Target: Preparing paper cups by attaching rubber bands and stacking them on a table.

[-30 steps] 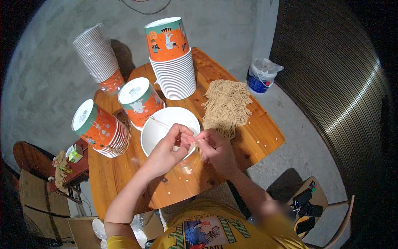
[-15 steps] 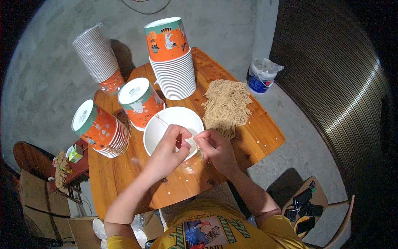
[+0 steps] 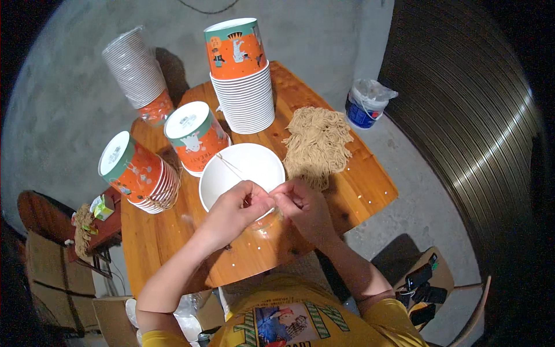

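Observation:
My left hand and my right hand meet fingertip to fingertip above the near rim of a white-lined paper bucket. Both are closed in a pinch around a thin tan cord. The cord runs from the bucket's far rim across its mouth to my left fingers; its end is hidden among the fingertips. Just right of the bucket lies a heap of tan cords. Part of the bucket's near side is covered by my hands.
Behind the bucket rises a tall stack of paper buckets. Shorter upturned stacks stand left, one with cords around it. A plastic-wrapped stack is farther back. A lidded pail sits on the floor; phones lie on a chair.
My fingertips have come together at the near rim, hiding the pale strand seen between them before. The whole view has shifted slightly; the bucket and stacks keep their places on the table.

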The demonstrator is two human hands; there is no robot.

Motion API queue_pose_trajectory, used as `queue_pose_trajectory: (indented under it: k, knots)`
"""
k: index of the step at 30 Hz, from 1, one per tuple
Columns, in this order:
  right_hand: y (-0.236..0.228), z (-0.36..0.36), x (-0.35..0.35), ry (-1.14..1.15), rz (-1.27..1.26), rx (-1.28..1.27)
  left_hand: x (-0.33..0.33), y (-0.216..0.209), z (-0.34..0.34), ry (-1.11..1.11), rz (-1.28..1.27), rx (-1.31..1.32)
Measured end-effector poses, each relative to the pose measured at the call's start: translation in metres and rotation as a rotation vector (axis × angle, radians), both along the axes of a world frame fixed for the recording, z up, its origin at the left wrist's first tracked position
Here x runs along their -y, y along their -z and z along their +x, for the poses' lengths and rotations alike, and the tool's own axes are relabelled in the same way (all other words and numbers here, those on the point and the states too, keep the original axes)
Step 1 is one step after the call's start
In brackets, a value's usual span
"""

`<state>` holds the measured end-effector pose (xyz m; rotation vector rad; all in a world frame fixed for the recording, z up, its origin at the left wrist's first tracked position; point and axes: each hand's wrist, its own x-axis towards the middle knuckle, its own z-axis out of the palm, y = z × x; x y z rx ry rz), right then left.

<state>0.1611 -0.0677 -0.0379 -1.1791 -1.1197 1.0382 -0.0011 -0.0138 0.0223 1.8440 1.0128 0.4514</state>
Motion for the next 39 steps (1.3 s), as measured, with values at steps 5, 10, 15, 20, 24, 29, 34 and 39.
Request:
queue_pose_trajectory:
  k: [5,10,15,20,24,29,34,39]
  knots:
    - [-0.001,0.0,-0.002,-0.02,0.007,-0.039,0.0,0.006,0.001,-0.023,0.018,0.002]
    - [-0.005,0.003,-0.005,-0.081,0.021,-0.037,0.001,0.003,0.0,-0.054,0.0,-0.003]
    - [-0.006,0.005,-0.007,-0.085,0.067,0.068,0.006,-0.005,0.001,-0.031,-0.024,-0.008]
    - [-0.007,0.006,-0.006,-0.083,0.08,0.081,0.0,0.004,0.002,-0.055,-0.051,0.005]
    - [-0.01,0.005,-0.006,-0.09,0.083,0.069,-0.004,0.011,0.0,-0.057,-0.075,0.05]
    - [-0.012,0.005,-0.006,-0.066,0.061,0.039,-0.005,0.007,-0.001,-0.071,-0.175,0.096]
    - [0.008,0.008,-0.012,0.002,0.265,0.183,-0.009,0.003,0.001,-0.07,-0.246,0.121]
    - [-0.002,0.007,-0.001,-0.113,0.046,0.216,-0.011,0.005,0.001,-0.073,-0.226,0.1]
